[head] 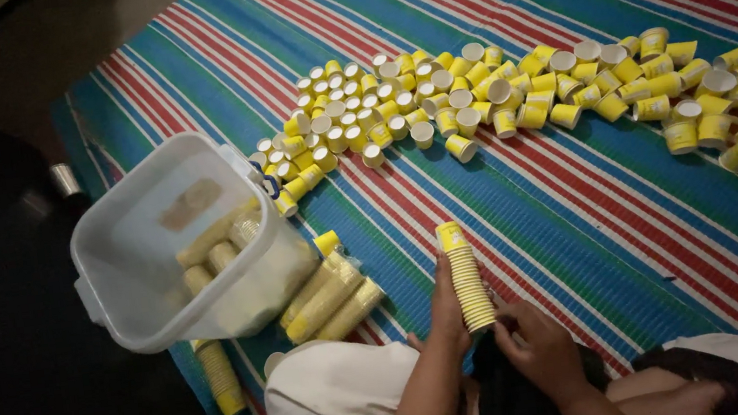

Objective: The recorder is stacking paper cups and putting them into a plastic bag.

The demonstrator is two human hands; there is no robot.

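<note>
— So where's the stack of yellow paper cups [466,276] right now?

— Standing nearly upright in front of the person's lap, low in the middle of the striped mat [576,210]. The left hand [445,306] has its fingers closed around the stack's left side; the right hand [535,339] sits at the base, fingers curled in, though whether they actually clamp the bottom cups I can't tell (the light is dim there).

— How would it handle, you think?

— Light, I'd judge, and thin-walled, so a hard squeeze would likely crush a rim. A tall nested column like that could bend or slide apart in the middle; holding it low with one hand and steadying the side with the other seems the safest grip.

— And around it?

— Wrapped sleeves of cups [329,299] lie just left, beside a tipped translucent plastic bin [140,254] with more sleeves inside. Another short stack [219,376] lies below the bin. Farther out, a wide spread of loose cups [506,97] runs across the mat to the right edge
</note>
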